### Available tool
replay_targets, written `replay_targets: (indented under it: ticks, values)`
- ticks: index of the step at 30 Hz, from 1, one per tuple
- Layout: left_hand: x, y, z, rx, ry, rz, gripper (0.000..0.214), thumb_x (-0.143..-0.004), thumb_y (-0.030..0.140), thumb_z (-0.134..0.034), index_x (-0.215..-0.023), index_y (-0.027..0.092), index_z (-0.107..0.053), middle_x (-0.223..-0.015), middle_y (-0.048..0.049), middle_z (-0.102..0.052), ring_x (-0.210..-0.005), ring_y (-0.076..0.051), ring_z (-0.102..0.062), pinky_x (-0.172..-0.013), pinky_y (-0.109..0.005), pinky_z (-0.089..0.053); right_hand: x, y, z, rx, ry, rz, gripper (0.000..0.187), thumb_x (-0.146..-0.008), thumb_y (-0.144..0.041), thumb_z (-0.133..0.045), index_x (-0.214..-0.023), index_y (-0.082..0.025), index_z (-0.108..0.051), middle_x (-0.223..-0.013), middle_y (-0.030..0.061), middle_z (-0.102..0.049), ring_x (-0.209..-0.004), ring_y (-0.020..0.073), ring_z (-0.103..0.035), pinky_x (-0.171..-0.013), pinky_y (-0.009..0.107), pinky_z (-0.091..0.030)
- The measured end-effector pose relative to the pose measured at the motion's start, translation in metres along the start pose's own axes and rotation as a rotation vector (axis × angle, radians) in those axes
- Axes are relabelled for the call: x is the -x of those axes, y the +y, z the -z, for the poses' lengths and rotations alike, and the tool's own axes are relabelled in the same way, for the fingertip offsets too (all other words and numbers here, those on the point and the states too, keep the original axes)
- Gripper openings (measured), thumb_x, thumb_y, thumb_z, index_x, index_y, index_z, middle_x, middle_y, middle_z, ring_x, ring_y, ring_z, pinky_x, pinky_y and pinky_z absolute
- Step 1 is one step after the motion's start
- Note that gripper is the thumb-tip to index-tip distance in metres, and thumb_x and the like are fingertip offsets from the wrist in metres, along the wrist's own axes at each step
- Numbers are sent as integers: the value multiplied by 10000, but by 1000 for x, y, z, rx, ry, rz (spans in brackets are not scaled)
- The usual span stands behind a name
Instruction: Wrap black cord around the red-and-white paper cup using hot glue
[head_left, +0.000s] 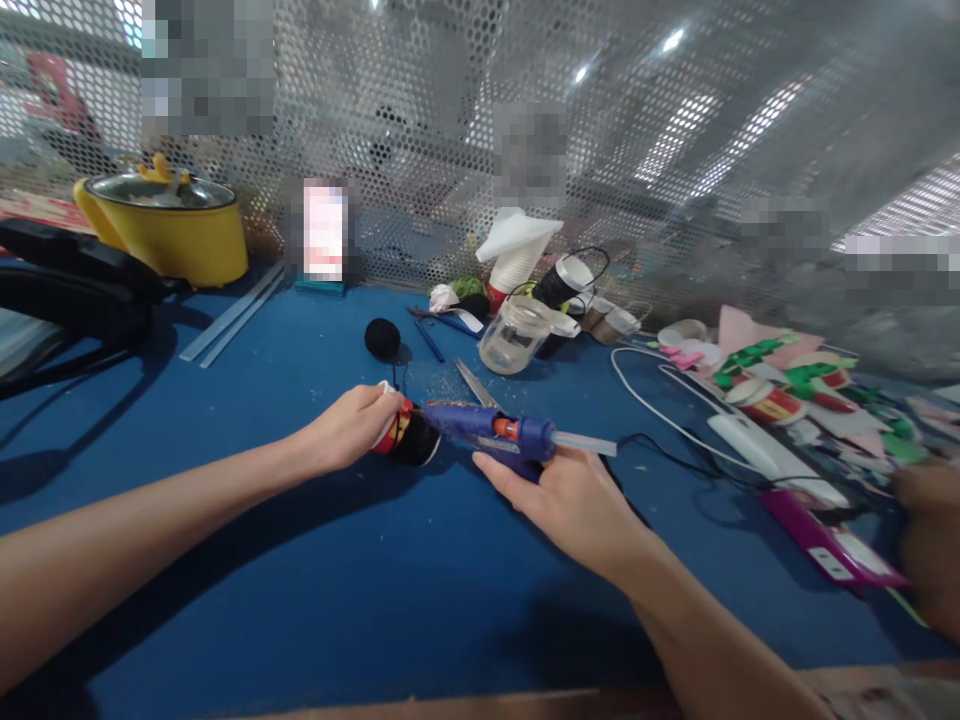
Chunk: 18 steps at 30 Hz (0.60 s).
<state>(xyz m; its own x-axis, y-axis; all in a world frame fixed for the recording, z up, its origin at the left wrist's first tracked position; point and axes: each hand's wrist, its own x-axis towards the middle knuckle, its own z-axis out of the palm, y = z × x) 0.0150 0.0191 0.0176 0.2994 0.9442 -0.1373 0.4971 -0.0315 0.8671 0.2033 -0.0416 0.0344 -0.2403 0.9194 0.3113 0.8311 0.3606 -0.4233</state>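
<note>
My left hand [358,424] is closed around a small paper cup [414,438], red at one end and wrapped in black yarn at the other. The cup lies tilted over the table. A strand of yarn leads from it to a black yarn ball [382,340] just beyond. My right hand [574,495] grips a blue glue gun [495,435] by its handle, with a clear glue stick [589,443] poking out of the back. The gun's nozzle points left at the cup's side; whether it touches cannot be told. Scissors [474,382] lie behind the gun.
Behind stand a clear plastic jar [517,335], a yarn-wrapped cup [564,280] and a yellow pot [169,235]. A phone [324,230] leans on the mesh wall. At right lie a white power strip [776,458], cables, a purple box [832,540] and craft scraps; another person's hand [930,540] is there.
</note>
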Motion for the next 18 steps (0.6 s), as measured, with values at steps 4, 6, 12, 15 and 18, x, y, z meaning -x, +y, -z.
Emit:
replay_targets:
  ticks: [4,6,12,15,18]
  values:
    - [1,0,0,-18,4,-12,319,-717,371,-304,-560,149,-471,-507,13,-395,-472,-100,-323,-429,-222,-243,1,-1,3,-29,-32,-27,173,-706,-304,-497,-727,-165,-597,-544,-6,-598,-471,131,-541,-499,235,-442]
    - [1,-1,1,-17,-9,-23,328,-724,371,-292,-580,145,-483,-510,13,-396,-473,-101,-321,-433,-223,-247,1,-2,3,-34,-41,-25,171,-704,-303,-501,-737,-166,-597,-523,-12,-589,-474,131,-543,-509,232,-443]
    - [1,-4,1,-38,-36,-91,331,-736,354,-287,-627,136,-511,-531,13,-406,-492,-103,-337,-455,-225,-264,-1,-2,4,-5,-30,-28,182,-715,-321,-484,-686,-178,-593,-416,-30,-532,-432,137,-522,-512,246,-436]
    - [1,-3,1,-37,-42,-74,330,-741,347,-283,-626,133,-507,-516,17,-395,-475,-98,-322,-450,-226,-258,0,-3,5,-24,-43,-18,165,-713,-307,-489,-722,-182,-597,-453,-31,-556,-432,125,-525,-494,228,-434]
    - [1,-2,1,-36,-42,-72,333,-743,353,-284,-610,135,-498,-512,19,-388,-472,-97,-321,-449,-226,-257,0,-4,5,-24,-38,-11,162,-709,-298,-495,-737,-178,-599,-498,-21,-581,-452,125,-535,-495,223,-436]
